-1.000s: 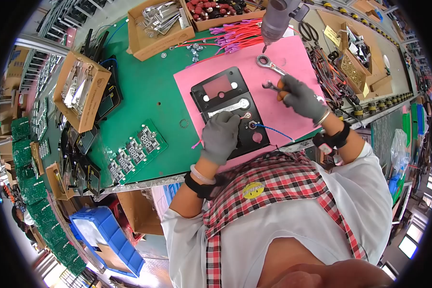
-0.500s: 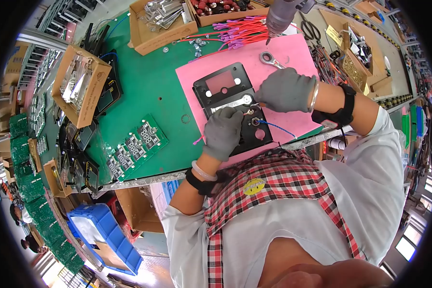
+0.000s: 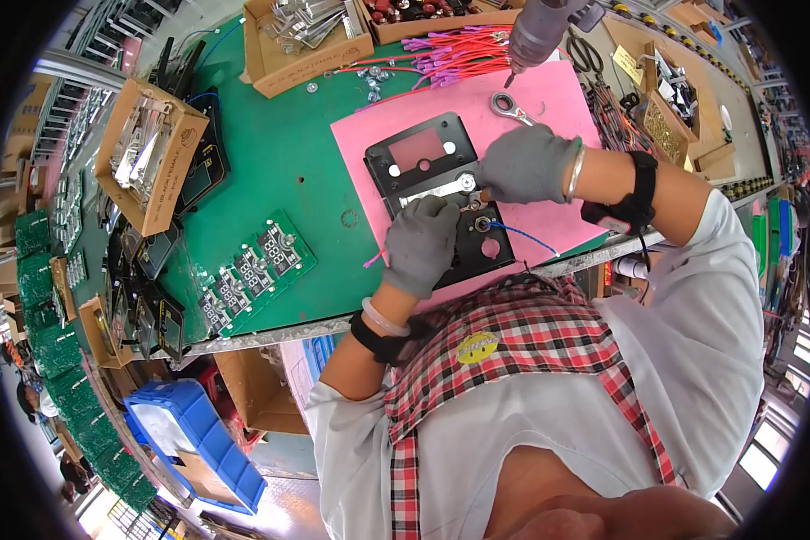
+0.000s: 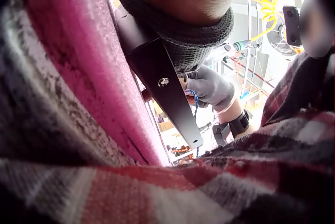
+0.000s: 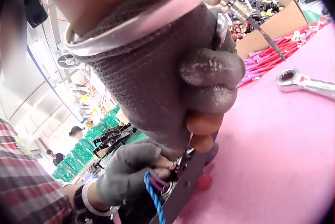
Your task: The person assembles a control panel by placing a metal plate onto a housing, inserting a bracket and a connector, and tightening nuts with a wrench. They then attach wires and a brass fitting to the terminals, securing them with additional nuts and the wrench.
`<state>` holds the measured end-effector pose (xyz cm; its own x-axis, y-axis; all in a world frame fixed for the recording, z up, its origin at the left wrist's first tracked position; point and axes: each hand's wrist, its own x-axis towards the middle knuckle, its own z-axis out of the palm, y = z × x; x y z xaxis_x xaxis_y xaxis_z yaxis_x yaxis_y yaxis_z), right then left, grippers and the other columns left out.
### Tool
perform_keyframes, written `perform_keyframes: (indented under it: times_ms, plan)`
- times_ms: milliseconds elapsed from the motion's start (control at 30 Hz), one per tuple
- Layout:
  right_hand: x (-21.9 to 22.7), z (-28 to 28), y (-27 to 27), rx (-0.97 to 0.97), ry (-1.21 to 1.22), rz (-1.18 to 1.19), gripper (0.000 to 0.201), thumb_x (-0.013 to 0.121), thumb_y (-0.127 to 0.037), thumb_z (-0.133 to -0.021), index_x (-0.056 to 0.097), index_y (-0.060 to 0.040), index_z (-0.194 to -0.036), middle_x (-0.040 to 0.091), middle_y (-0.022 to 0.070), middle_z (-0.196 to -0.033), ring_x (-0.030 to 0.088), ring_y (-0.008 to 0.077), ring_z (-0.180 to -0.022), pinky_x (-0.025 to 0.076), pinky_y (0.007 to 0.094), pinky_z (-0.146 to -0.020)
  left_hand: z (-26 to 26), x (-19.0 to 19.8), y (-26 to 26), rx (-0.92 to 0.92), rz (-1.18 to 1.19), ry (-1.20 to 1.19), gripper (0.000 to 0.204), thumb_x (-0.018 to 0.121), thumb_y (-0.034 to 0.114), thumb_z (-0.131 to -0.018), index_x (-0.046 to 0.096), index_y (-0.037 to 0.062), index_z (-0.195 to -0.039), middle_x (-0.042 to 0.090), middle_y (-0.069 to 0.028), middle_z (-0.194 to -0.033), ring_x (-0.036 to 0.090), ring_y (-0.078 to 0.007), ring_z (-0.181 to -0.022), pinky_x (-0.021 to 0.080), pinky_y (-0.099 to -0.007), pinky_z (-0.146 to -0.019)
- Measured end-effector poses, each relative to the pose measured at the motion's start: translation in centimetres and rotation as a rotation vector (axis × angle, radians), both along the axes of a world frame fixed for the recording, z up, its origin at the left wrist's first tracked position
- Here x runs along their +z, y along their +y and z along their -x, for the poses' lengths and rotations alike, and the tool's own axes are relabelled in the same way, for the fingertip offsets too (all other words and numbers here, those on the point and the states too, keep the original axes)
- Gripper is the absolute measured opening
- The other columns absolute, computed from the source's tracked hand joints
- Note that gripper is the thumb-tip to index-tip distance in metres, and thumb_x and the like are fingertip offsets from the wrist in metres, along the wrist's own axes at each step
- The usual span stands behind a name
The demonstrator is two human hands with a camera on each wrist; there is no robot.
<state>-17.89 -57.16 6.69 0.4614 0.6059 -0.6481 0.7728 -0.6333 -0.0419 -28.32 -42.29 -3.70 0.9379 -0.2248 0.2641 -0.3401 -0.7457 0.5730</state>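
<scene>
A black metal panel (image 3: 423,148) lies on a pink sheet (image 3: 360,135), with a flat silver strip (image 3: 441,191) across it. My gloved left hand (image 3: 420,247) rests over the panel's left side, its fingers pinching a red wire whose purple end (image 3: 373,259) sticks out beside the hand. In the right wrist view, the left fingertips (image 5: 163,167) are close to a metal post and a blue twisted wire (image 5: 154,198). My right hand (image 3: 526,165) has its fingers curled round a small wrench, mostly hidden, whose metal end (image 5: 222,25) shows beside the glove; its other end meets the terminal area.
A ratchet wrench (image 3: 511,108) lies behind the right hand, under a hanging power driver (image 3: 540,36). Red wires (image 3: 459,58), loose nuts (image 3: 373,81) and a carton of metal strips (image 3: 310,63) are at the back. Circuit boards (image 3: 256,270) lie on the left.
My right hand has moved left with the small wrench, from over the pink sheet to the panel beside my left hand. My left hand has stayed almost in place.
</scene>
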Motion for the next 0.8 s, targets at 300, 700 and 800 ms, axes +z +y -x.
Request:
perform_keyframes:
  times_ms: [300, 700, 800]
  plan:
    - [-2.8, 3.6, -3.1, -0.457, 0.08, -0.251, 0.023, 0.051, -0.03, -0.082, 0.063, -0.0102, -0.084, 0.06, 0.0101, -0.065, 0.059, 0.0287, -0.066, 0.046, 0.0415, -0.063, 0.0, 0.0, -0.1, -0.046, -0.058, 0.0, 0.012, 0.059, 0.011, -0.069, 0.059, 0.01, -0.081, 0.056, -0.0059, -0.081, 0.056, -0.0269, -0.076, 0.047, -0.0382, -0.06]
    - [-3.6, 4.5, -3.7, -0.496, 0.089, -0.297, 0.027, 0.048, -0.03, -0.084, 0.065, -0.0102, -0.093, 0.062, 0.0094, -0.068, 0.061, 0.0258, -0.068, 0.047, 0.0392, -0.067, 0.1, 0.7, -0.2, -0.112, -0.086, 0.002, 0.011, 0.058, 0.011, -0.069, 0.056, 0.0089, -0.08, 0.055, -0.0066, -0.081, 0.054, -0.0278, -0.077, 0.045, -0.0396, -0.061]
    - [-2.2, 4.1, -3.4, -0.496, 0.111, -0.258, 0.026, 0.049, -0.029, -0.083, 0.065, -0.0107, -0.093, 0.062, 0.0097, -0.069, 0.061, 0.0261, -0.069, 0.047, 0.0399, -0.067, 0.1, 0.5, -0.3, -0.088, -0.05, -0.022, 0.01, 0.058, 0.011, -0.07, 0.056, 0.0083, -0.08, 0.055, -0.0075, -0.08, 0.054, -0.029, -0.075, 0.045, -0.04, -0.06]
